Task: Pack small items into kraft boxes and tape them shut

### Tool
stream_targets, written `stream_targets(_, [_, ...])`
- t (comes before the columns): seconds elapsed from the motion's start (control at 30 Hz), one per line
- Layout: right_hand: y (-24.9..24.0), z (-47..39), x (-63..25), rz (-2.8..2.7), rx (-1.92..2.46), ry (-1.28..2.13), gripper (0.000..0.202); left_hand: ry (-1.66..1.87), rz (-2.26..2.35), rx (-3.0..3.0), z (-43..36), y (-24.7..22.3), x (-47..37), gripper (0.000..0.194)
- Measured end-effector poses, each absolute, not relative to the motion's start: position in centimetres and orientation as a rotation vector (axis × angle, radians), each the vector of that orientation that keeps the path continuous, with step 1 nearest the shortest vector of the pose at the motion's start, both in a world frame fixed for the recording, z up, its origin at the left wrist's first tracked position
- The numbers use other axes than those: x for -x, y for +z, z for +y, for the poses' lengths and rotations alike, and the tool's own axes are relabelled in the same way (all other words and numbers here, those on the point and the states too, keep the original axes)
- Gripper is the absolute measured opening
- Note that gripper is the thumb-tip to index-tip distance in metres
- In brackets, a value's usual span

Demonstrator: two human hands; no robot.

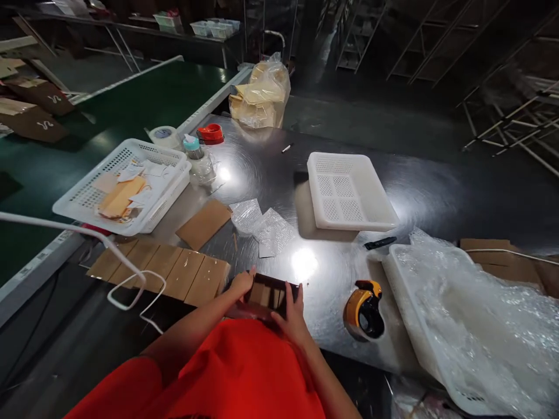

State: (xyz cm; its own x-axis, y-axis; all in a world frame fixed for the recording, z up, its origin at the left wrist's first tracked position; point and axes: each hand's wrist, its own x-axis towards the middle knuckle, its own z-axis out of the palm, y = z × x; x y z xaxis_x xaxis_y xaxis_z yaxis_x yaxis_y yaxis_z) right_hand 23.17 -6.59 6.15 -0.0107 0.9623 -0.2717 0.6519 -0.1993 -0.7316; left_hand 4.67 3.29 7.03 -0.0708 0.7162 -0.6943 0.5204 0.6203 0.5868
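Close against my body at the table's near edge is a dark open box (279,280) with several brown pieces (264,294) inside. My left hand (243,284) grips its left side. My right hand (292,313) holds the right side, fingers over the far corner and thumb at the near edge. Just left of my left hand, a row of several brown cardboard boxes (174,269) lies along the edge. A flat brown cardboard piece (204,224) and bubble wrap pieces (271,230) lie beyond my hands. The underside of the dark box is hidden.
An orange tape dispenser (363,308) and a white basket of bubble wrap (406,291) stand right. Another white basket (317,192) and a black tool (379,242) lie beyond. At left are a paper-filled basket (109,157), a bottle (196,154) and a white cable (109,244).
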Motion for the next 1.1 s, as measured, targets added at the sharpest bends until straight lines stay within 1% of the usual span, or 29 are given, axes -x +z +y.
stream_targets(0.17, [5.0, -7.2, -22.7, -1.676, 1.901, 1.006, 0.086, 0.321, 1.751, -1.247, 1.6, 7.4, -5.1, 0.039])
stream_targets(0.2, [4.9, -7.3, -23.1, -1.679, 1.896, 0.993, 0.083, 0.347, 1.753, -1.287, 1.0, 7.4, -5.6, 0.038])
stream_targets(0.27, [5.0, -6.5, -24.4, -1.695, 1.884, 0.922, 0.07, 0.373, 1.775, -1.338, 0.1, 7.1, -6.5, 0.038])
stream_targets(0.37, [6.1, -2.6, -26.9, -1.876, 1.844, 0.647, 0.048, 0.38, 1.808, -1.373, -0.5, 6.6, -7.2, 0.038])
stream_targets(0.43, [7.0, 1.6, -28.0, -2.159, 1.782, 0.436, 0.041, 0.382, 1.823, -1.386, -0.5, 6.5, -7.3, 0.038])
stream_targets(0.5, [7.3, 5.9, -28.3, -2.496, 1.675, 0.32, 0.043, 0.382, 1.845, -1.388, -0.4, 6.6, -7.4, 0.038])
stream_targets(0.6, [6.1, 10.4, -28.1, -2.834, 1.513, 0.267, 0.054, 0.382, 1.878, -1.377, -0.4, 7.1, -7.5, 0.037])
stream_targets(0.77, [3.2, 11.6, -28.7, -2.934, 1.388, 0.229, 0.063, 0.352, 1.901, -1.397, -0.5, 7.7, -7.8, 0.035])
stream_targets(0.87, [3.6, 10.6, -29.2, -2.879, 1.412, 0.165, 0.057, 0.335, 1.908, -1.393, -0.4, 7.8, -7.8, 0.036])
stream_targets(1.0, [6.0, 10.5, -28.7, -2.825, 1.444, 0.107, 0.043, 0.317, 1.896, -1.411, -0.5, 7.8, -7.7, 0.036])
stream_targets(1.1, [6.8, 11.7, -27.7, -2.819, 1.525, 0.039, 0.045, 0.304, 1.897, -1.419, -0.4, 7.9, -7.7, 0.036])
